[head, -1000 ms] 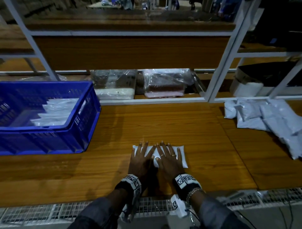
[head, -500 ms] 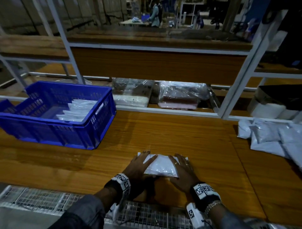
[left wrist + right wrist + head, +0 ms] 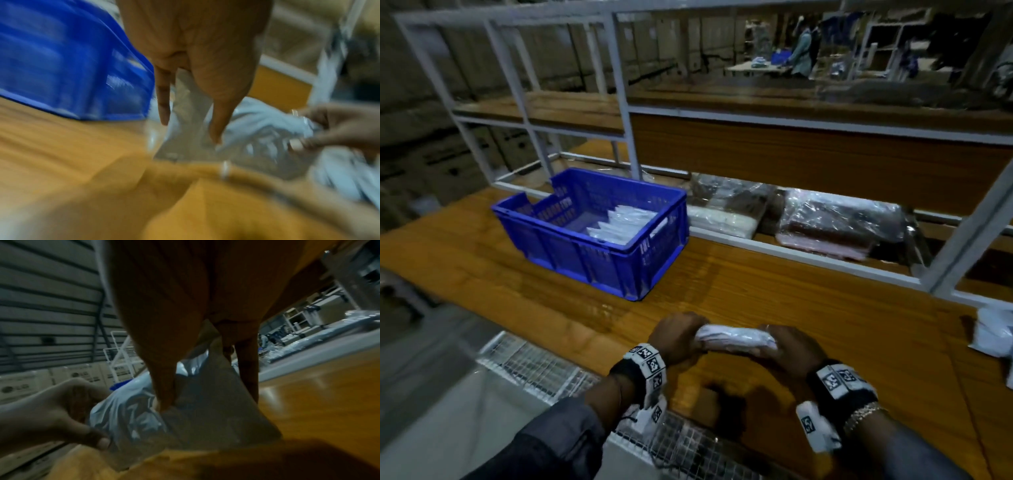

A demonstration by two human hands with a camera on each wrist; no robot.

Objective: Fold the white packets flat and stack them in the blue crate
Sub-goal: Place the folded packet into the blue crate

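A folded white packet (image 3: 734,338) is held just above the wooden table between both hands. My left hand (image 3: 681,334) grips its left end, with thumb and fingers pinching the plastic (image 3: 185,116). My right hand (image 3: 787,346) grips the right end, the fingers curled round the packet (image 3: 197,395). The blue crate (image 3: 599,260) stands on the table to the far left of my hands and holds several flat white packets (image 3: 625,222) along its right side. A few loose white packets (image 3: 993,334) lie at the right edge of the table.
A white metal shelf frame (image 3: 794,253) runs along the back of the table, with clear plastic bundles (image 3: 835,222) under it. A wire mesh ledge (image 3: 541,366) borders the table's near edge. The bare wooden tabletop (image 3: 722,291) lies between my hands and the crate.
The packet was pressed flat on the table under both hands; both hands have now gripped its ends and lifted it. The head view has swung left and up.
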